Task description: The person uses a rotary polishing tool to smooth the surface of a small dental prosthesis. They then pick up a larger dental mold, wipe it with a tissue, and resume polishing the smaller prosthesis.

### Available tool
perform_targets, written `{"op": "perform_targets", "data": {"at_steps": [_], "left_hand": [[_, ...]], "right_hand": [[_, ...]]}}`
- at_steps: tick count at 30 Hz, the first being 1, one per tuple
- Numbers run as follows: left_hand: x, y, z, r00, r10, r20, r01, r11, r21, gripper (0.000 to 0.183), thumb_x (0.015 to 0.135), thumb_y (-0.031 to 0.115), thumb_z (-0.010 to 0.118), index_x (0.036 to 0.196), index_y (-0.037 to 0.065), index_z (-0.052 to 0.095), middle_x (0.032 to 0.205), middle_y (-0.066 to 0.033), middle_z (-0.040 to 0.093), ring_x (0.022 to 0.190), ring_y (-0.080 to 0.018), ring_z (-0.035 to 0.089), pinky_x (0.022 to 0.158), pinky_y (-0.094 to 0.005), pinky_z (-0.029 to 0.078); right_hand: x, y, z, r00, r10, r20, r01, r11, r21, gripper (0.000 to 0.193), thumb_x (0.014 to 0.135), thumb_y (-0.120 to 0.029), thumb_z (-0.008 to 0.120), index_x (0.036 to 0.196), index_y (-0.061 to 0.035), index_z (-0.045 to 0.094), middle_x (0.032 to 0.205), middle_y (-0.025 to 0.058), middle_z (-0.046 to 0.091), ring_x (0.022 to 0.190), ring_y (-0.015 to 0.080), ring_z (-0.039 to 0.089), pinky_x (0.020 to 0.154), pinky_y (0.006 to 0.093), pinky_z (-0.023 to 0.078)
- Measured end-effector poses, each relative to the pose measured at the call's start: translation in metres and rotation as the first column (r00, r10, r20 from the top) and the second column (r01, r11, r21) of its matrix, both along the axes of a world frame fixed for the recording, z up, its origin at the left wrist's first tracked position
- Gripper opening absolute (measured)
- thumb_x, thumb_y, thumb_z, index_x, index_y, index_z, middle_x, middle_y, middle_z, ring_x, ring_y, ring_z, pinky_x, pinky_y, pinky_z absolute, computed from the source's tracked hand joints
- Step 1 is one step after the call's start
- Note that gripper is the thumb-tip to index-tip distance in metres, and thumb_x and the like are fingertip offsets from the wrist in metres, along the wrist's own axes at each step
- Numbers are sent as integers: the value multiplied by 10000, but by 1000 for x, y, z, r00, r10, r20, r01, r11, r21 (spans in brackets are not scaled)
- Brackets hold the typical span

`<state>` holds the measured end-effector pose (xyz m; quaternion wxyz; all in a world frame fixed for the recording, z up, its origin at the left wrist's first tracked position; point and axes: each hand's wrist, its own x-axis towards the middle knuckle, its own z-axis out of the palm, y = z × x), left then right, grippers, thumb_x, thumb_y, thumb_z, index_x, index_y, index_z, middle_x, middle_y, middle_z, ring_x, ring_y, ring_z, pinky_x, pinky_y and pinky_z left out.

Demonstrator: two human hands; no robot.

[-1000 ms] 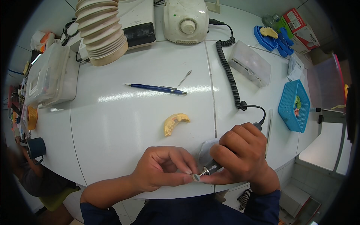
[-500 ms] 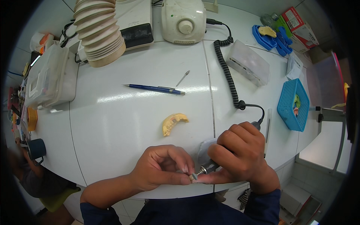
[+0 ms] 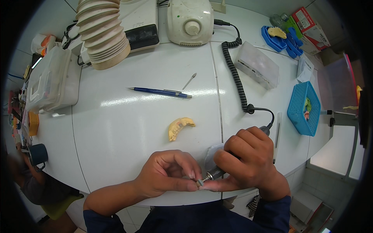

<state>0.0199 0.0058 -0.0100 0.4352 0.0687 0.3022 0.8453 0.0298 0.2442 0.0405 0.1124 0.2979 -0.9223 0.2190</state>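
Note:
Near the table's front edge, my right hand (image 3: 248,157) is wrapped around a dark rotary handpiece (image 3: 215,173). At the handpiece's tip, a small grey grinding bit (image 3: 199,183) meets the fingertips of my left hand (image 3: 169,173). The left thumb and fingers are closed in a pinch; whatever small piece they hold is mostly hidden. My right thumb stretches toward the left fingertips, under the bit. A yellow dental model (image 3: 180,127), curved like an arch, lies on the white table beyond my hands. Farther off are a blue mechanical pencil (image 3: 161,92) and a loose bur (image 3: 189,81).
A coiled black cord (image 3: 234,73) links the handpiece to a cream control unit (image 3: 190,23). A ribbed suction hose (image 3: 101,35) hangs at far left. Around the edges are a clear-lidded box (image 3: 54,81), a translucent case (image 3: 257,65) and a blue basket (image 3: 303,112). Another person sits at left.
The grinding bit and the fingertips around it have shifted very slightly. My right hand has edged a little to the left; everything on the table stays put.

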Motion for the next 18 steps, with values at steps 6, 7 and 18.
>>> {"op": "perform_targets", "data": {"at_steps": [6, 7, 18], "left_hand": [[0, 0, 0, 1000, 1, -4, -1, 1000, -5, 248, 813, -144, 715, 943, 42, 613, 1051, -132, 642, 997, -174, 645, 903, -315, 559], [0, 0, 0, 1000, 1, -5, -1, 1000, -6, 248, 813, -144, 715, 942, 42, 613, 1051, -132, 642, 996, -174, 645, 904, -315, 558], [-1, 0, 1, 1000, 0, -4, 0, 1000, -22, 241, 815, -134, 721, 935, 47, 615, 1036, -121, 652, 986, -170, 645, 895, -313, 551]], "right_hand": [[0, 0, 0, 1000, 4, 4, -4, 1000, 3, 481, 756, -594, 749, 721, -155, 554, 674, 3, 413, 583, 164, 470, 552, 309, 313], [0, 1, 0, 1000, 4, 7, -5, 1000, 4, 480, 755, -594, 749, 722, -156, 554, 675, 3, 414, 584, 164, 470, 552, 309, 314], [1, 1, 1, 1000, 13, 22, -13, 1000, 12, 466, 753, -579, 755, 729, -158, 558, 683, 4, 420, 593, 165, 475, 559, 309, 326]]}}
